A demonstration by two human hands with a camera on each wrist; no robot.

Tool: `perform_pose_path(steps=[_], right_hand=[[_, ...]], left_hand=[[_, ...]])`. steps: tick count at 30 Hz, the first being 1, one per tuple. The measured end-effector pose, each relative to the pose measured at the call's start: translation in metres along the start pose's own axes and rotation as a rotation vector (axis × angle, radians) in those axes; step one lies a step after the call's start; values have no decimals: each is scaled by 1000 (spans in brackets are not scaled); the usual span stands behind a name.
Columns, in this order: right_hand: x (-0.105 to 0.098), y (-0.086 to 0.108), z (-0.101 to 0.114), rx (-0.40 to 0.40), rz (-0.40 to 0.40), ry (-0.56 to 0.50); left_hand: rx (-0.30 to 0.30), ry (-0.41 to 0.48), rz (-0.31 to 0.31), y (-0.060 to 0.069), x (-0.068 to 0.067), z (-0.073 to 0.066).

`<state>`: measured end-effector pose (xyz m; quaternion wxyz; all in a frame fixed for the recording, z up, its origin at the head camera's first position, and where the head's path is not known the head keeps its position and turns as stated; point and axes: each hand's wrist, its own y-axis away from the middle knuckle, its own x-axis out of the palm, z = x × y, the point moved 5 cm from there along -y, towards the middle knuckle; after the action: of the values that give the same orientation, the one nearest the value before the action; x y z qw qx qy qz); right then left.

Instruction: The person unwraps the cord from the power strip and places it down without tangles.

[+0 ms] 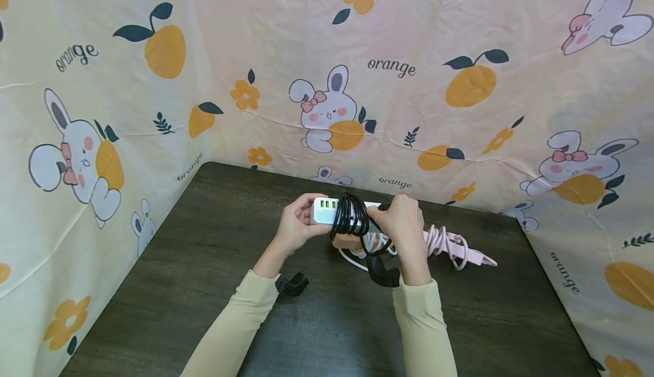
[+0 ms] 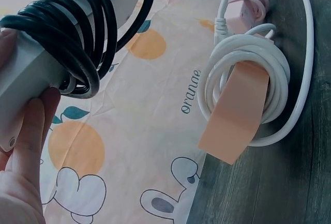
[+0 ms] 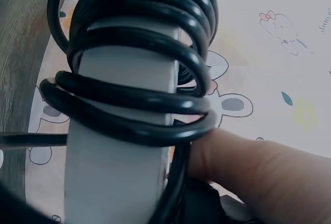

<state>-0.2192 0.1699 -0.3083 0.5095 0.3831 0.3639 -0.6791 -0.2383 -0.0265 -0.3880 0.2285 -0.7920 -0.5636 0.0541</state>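
A white power strip (image 1: 323,211) with several USB ports is held up above the table, a black cord (image 1: 349,215) wound in loops around its middle. My left hand (image 1: 296,225) grips the strip's left end, thumb below and fingers above. At the other end, my right hand (image 1: 403,223) pinches the black cord close against the strip. The right wrist view shows the thumb (image 3: 248,167) at the strip's edge beside a dark, partly hidden piece that may be the plug. A loose loop of cord hangs below the right hand.
Behind the hands on the dark table (image 1: 204,252) lies a peach-coloured block (image 2: 238,110) with a white cable (image 2: 282,79) coiled around it. To its right is a pink power strip (image 1: 460,251) wrapped in its own pink cord. A printed cloth (image 1: 276,36) surrounds the table's back and sides.
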Motion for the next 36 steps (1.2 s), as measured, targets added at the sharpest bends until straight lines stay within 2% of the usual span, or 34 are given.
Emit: perform_pose_path(steps=[2,5,12,18,24,36], right_hand=[[1,0,-1,0,-12,0],[3,0,-2,10,-24,3],[4,3,-2,22,-29,32],[-1,9,0,1,24,100],[-4,8,2,-17,70,63],[3,3,-7,13,78,-2]], left_hand=[[38,-8,6,0,0,0],[55,-21,7,1,-1,0],[-36,-27,-29,2,-1,2],[-7,-23,-5,2,0,-1],[-4,-12,-5,2,0,0],[-2,-26,-1,3,3,1]])
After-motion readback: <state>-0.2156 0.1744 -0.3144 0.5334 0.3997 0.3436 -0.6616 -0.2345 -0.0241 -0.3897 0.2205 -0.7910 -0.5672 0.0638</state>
